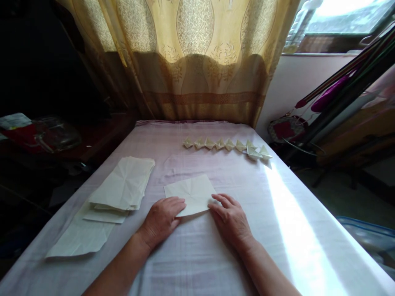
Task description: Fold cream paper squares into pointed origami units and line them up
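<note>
A creased, pale sheet of paper [193, 191] lies on the cloth-covered table between my hands. My left hand [165, 213] grips its near left edge, with the fingers on top and the thumb hidden partly beneath. At the sheet's right corner, my right hand [230, 216] has its fingers curled, with thumb and fingertips at the paper's edge. Left of my hands is a stack of similar creased sheets [125, 183], with a longer sheet [82, 234] sticking out under it. Farther back stands a row of several small folded paper shapes [219, 144].
The table bears a light checked cloth [191, 267], with a bright strip of sunlight on its right side. A yellow patterned curtain [197, 82] hangs behind it. To the right are a bag [286, 128] and slanting dark poles [342, 90]; a dark red surface [101, 135] borders the left.
</note>
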Demonstrator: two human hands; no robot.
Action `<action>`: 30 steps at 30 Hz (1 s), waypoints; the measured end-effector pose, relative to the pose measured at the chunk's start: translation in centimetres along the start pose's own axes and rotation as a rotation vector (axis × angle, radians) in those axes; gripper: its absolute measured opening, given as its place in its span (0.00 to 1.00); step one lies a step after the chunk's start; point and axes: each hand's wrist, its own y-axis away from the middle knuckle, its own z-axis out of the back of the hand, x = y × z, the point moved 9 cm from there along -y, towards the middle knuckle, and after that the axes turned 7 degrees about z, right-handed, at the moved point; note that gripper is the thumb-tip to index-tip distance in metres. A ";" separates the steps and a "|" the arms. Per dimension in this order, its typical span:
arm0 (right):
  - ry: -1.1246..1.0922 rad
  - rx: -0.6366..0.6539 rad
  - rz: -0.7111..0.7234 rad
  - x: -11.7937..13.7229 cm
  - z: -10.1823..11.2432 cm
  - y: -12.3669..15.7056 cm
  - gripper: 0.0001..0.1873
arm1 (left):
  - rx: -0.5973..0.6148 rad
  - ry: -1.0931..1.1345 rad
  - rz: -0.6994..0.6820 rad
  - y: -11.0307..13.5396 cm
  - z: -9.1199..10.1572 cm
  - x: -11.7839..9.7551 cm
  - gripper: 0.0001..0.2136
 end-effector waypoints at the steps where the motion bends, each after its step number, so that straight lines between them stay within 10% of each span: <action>1: 0.014 -0.002 -0.024 -0.4 0.0 0.1 0.11 | 0.004 0.026 0.007 0.0 0.3 0.8 0.17; 6: 0.017 -0.014 -0.056 -1.1 0.1 0.2 0.11 | -0.044 0.066 0.001 -0.2 1.2 2.4 0.09; 19: -0.206 0.028 0.154 4.3 0.6 -0.2 0.14 | -0.037 0.023 -0.126 0.1 0.0 -3.6 0.11; 30: -0.573 0.076 0.078 1.1 0.5 0.3 0.20 | -0.066 -0.022 -0.074 -0.1 1.6 1.7 0.17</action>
